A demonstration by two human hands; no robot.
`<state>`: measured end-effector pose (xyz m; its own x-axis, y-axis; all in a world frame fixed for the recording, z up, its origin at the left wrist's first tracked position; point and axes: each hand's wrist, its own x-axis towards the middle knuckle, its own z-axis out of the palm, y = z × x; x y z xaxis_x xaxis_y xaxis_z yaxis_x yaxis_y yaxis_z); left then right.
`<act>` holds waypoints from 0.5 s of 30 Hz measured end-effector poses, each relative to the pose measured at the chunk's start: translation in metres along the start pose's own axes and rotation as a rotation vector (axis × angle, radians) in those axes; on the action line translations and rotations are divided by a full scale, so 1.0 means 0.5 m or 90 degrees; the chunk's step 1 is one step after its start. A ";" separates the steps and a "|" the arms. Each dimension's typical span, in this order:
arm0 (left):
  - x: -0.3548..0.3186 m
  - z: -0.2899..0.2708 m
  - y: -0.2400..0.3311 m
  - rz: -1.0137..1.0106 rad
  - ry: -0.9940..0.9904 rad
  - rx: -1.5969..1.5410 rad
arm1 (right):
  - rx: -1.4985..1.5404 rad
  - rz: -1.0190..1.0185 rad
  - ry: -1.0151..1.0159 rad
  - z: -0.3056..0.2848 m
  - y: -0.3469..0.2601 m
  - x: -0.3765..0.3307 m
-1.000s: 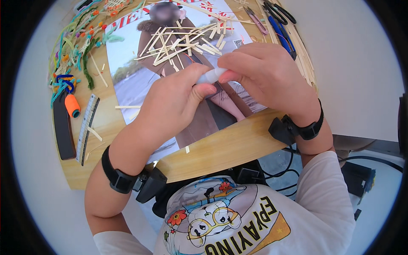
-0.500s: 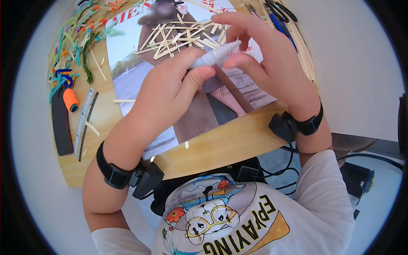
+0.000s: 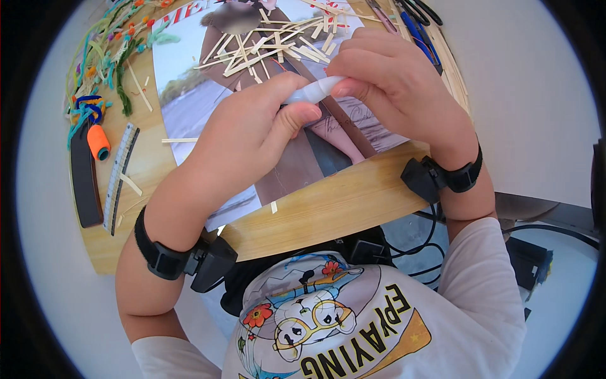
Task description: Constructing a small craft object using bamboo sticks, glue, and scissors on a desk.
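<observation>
Over the poster, my left hand (image 3: 249, 129) grips a white squeeze bottle (image 3: 310, 93) with a tapered end, probably glue. My right hand (image 3: 394, 85) closes thumb and fingers around the bottle's narrow tip, hiding it. Beyond my hands, a loose heap of thin pale wooden strips (image 3: 278, 47) lies crisscrossed on the poster (image 3: 196, 110). Part of the heap is hidden behind my fingers.
At left lie tangled coloured yarn (image 3: 117, 50), an orange thread spool (image 3: 98, 142), a dark flat bar (image 3: 85, 177) and a clear ruler (image 3: 120, 180). Blue-handled pliers (image 3: 420, 38), black-handled scissors (image 3: 429, 11) and long wooden strips (image 3: 453, 82) line the right edge.
My right hand has moved from open fingers around the nozzle to a closed grip on its tip. The left hand still holds the bottle. The view has shifted slightly.
</observation>
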<state>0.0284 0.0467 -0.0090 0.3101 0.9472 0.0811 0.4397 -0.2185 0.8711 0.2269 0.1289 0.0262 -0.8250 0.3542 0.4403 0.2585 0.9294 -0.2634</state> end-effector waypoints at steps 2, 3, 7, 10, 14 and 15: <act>0.000 0.002 0.001 -0.001 0.000 0.008 | 0.003 0.007 -0.009 -0.001 -0.004 -0.001; 0.000 0.003 0.001 -0.001 0.001 0.016 | -0.004 0.014 -0.014 -0.001 -0.005 -0.002; -0.004 0.005 0.007 0.002 0.022 0.057 | -0.016 0.031 -0.022 -0.001 -0.008 -0.002; 0.000 0.011 0.005 0.003 0.043 0.091 | 0.013 0.058 -0.027 -0.004 -0.008 -0.005; 0.001 0.010 0.003 0.043 0.087 0.044 | 0.038 0.104 -0.115 -0.018 -0.011 0.003; 0.003 0.010 0.003 0.043 0.086 0.018 | 0.094 0.128 -0.106 -0.023 -0.016 0.012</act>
<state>0.0340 0.0465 -0.0099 0.2242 0.9526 0.2057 0.4459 -0.2880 0.8475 0.2258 0.1249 0.0404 -0.8392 0.4962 0.2228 0.3589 0.8130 -0.4586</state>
